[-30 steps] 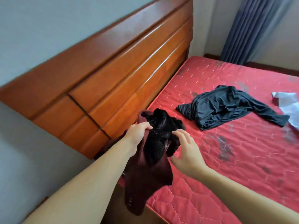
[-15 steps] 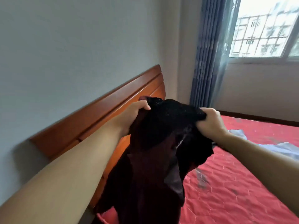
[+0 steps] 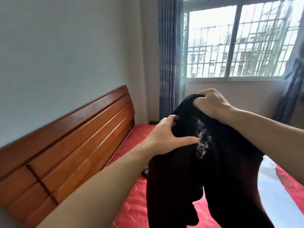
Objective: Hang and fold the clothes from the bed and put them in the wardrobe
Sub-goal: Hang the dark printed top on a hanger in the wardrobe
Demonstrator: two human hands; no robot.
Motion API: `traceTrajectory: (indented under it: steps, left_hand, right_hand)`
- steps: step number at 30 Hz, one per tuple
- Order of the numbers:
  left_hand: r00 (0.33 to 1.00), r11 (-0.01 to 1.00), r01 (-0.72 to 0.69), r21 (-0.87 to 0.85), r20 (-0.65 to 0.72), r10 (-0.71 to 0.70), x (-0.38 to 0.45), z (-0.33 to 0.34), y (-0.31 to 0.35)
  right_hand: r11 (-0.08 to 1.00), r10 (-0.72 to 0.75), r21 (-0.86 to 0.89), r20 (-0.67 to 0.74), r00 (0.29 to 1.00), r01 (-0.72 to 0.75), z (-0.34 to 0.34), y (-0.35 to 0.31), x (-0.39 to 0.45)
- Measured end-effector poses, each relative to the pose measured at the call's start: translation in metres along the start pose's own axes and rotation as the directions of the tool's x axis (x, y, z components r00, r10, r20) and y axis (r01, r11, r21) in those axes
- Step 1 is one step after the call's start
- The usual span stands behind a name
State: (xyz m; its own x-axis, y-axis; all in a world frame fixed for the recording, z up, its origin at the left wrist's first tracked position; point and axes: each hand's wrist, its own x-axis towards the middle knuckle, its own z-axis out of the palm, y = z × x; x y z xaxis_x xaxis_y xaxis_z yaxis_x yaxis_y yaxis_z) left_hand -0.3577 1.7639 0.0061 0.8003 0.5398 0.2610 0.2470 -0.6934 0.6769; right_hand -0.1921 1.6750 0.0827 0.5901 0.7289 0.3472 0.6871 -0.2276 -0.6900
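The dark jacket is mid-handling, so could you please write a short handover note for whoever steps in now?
Right hand: shut on the dark jacket at its top edge, held up over the bed.
Left hand: fingers spread on the jacket's near side, grip unclear.
A white garment lies on the bed behind it.
Done: jacket lifted.
Left: hang it, deal with the rest; wardrobe not in view.

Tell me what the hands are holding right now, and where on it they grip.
A dark garment: the right hand bunches its top edge, the left hand grips just below.
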Motion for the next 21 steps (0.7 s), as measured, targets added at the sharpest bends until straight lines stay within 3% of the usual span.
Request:
traceTrajectory:
  steps: [2, 4, 9, 13, 16, 19, 21]
  left_hand:
    - [0.999, 0.943, -0.031, 0.333, -0.008, 0.036, 0.009, 0.050, 0.019]
    - [0.994, 0.883, 0.018, 0.469, -0.101, 0.033, 0.019, 0.086, 0.036]
    - [0.978, 0.835, -0.065, 0.547, -0.132, 0.162, 0.051, 0.109, 0.076]
    - [0.925, 0.759, -0.212, 0.616, -0.125, 0.360, 0.081, 0.113, 0.134]
    - [0.889, 0.682, -0.318, 0.658, -0.044, 0.457, 0.099, 0.123, 0.181]
    - [0.875, 0.640, -0.340, 0.689, -0.017, 0.484, 0.110, 0.139, 0.214]
    - [0.872, 0.619, -0.361, 0.698, 0.018, 0.489, 0.115, 0.148, 0.229]
  right_hand:
    - [1.000, 0.015, 0.008, -0.012, 1.000, -0.015, -0.036, 0.025, -0.008]
    - [1.000, 0.001, -0.027, -0.014, 1.000, -0.002, -0.074, 0.053, -0.018]
    - [0.958, -0.140, -0.247, 0.047, 0.989, 0.148, -0.152, 0.127, -0.052]
    - [0.940, -0.040, -0.337, 0.034, 0.999, 0.049, -0.185, 0.191, -0.084]
    - [0.937, -0.001, -0.348, -0.082, 0.997, -0.028, -0.189, 0.228, -0.113]
    - [0.922, -0.180, -0.382, -0.267, 0.947, 0.067, -0.166, 0.251, -0.142]
    - [0.951, -0.193, -0.286, -0.256, 0.947, 0.117, -0.140, 0.260, -0.157]
